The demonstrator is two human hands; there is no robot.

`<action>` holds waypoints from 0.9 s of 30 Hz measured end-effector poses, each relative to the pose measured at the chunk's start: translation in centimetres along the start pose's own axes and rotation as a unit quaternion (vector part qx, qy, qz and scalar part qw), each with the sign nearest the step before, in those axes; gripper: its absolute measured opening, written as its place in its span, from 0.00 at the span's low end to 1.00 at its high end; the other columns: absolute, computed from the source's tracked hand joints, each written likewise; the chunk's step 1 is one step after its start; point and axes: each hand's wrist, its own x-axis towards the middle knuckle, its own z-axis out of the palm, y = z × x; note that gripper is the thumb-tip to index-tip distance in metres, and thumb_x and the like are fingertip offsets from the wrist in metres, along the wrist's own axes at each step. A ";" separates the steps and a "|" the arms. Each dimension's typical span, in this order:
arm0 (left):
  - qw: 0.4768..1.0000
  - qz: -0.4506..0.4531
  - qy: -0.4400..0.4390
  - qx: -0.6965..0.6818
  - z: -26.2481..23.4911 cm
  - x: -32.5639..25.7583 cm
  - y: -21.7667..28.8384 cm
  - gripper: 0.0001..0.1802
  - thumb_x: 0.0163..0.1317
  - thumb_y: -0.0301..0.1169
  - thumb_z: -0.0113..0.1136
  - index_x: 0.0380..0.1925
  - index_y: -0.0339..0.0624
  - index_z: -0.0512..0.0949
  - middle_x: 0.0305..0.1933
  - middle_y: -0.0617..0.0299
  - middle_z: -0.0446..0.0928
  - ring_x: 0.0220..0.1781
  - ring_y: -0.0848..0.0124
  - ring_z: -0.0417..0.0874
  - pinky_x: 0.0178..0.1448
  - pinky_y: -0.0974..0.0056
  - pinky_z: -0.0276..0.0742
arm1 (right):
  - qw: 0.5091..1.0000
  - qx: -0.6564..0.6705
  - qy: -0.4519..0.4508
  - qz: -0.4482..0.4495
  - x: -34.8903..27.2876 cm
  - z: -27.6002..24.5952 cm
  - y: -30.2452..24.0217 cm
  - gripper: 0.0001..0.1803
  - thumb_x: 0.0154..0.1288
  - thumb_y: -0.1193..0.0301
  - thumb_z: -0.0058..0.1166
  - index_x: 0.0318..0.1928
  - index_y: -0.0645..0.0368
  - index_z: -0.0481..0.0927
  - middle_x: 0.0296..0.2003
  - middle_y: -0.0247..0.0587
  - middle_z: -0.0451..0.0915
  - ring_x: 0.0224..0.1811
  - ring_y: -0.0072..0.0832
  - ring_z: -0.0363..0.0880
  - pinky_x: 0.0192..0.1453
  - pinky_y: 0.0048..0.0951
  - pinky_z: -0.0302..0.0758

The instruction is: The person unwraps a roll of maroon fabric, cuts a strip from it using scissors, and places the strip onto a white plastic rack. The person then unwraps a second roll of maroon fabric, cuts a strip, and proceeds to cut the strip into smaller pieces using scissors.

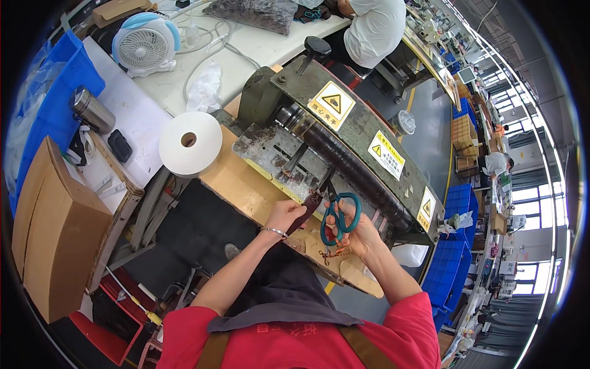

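My left hand (285,216) pinches the near end of a dark reddish-brown strip (304,215), which looks like leather; a metal bangle circles that wrist. Scissors with teal handles (358,209) sit in my right hand (361,235), with fingers through the loops. Their dark blades point away from me, at the strip's far end. Whether the blades touch the strip I cannot tell. Both hands are at the front edge of a green machine (362,114) with a long dark roller (344,161). A metal plate (261,147) lies before the roller.
A white roll (190,142) stands left of the machine. Further left are a steel flask (92,109), a cardboard box (58,227), a blue bin (80,58) and a small fan (144,44). Another person (375,31) sits beyond the machine. Blue crates (445,270) stand at right.
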 end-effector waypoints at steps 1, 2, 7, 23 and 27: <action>1.000 0.003 -0.005 -0.004 -0.1 0.0 -0.1 0.10 0.55 0.28 0.56 0.27 0.28 0.74 0.23 0.57 0.76 0.22 0.75 0.78 0.26 0.73 0.73 | 1.000 0.001 0.009 -0.012 0.1 0.3 0.0 0.19 0.61 0.62 0.48 0.45 0.65 0.67 0.26 0.43 0.75 0.13 0.22 0.72 0.07 0.15 0.64; 1.000 0.009 -0.011 -0.005 -0.3 0.1 -0.2 0.10 0.54 0.28 0.56 0.27 0.28 0.74 0.23 0.57 0.76 0.22 0.75 0.78 0.26 0.73 0.73 | 1.000 0.002 0.017 -0.023 0.2 0.7 -0.1 0.19 0.61 0.62 0.48 0.44 0.65 0.68 0.26 0.44 0.75 0.13 0.22 0.71 0.07 0.15 0.64; 0.999 0.014 -0.031 0.014 -0.6 0.2 -0.1 0.09 0.54 0.26 0.56 0.28 0.28 0.74 0.23 0.57 0.76 0.22 0.75 0.77 0.27 0.73 0.73 | 0.998 0.028 0.043 -0.043 0.7 1.4 0.0 0.18 0.61 0.63 0.49 0.43 0.67 0.69 0.26 0.46 0.76 0.13 0.22 0.71 0.08 0.16 0.63; 0.998 0.001 -0.056 0.017 -0.8 0.4 -0.2 0.08 0.56 0.25 0.54 0.30 0.28 0.75 0.26 0.55 0.77 0.23 0.74 0.78 0.29 0.72 0.74 | 0.997 0.027 0.059 -0.037 1.1 1.6 0.0 0.21 0.62 0.61 0.46 0.47 0.65 0.67 0.26 0.43 0.77 0.09 0.19 0.68 0.08 0.16 0.63; 0.999 0.002 -0.045 0.010 -0.6 0.3 -0.1 0.08 0.56 0.25 0.55 0.30 0.27 0.75 0.25 0.55 0.77 0.23 0.74 0.78 0.29 0.72 0.74 | 0.998 0.027 0.036 -0.037 1.5 0.7 -0.1 0.22 0.60 0.59 0.49 0.47 0.61 0.66 0.25 0.41 0.77 0.10 0.23 0.72 0.06 0.18 0.65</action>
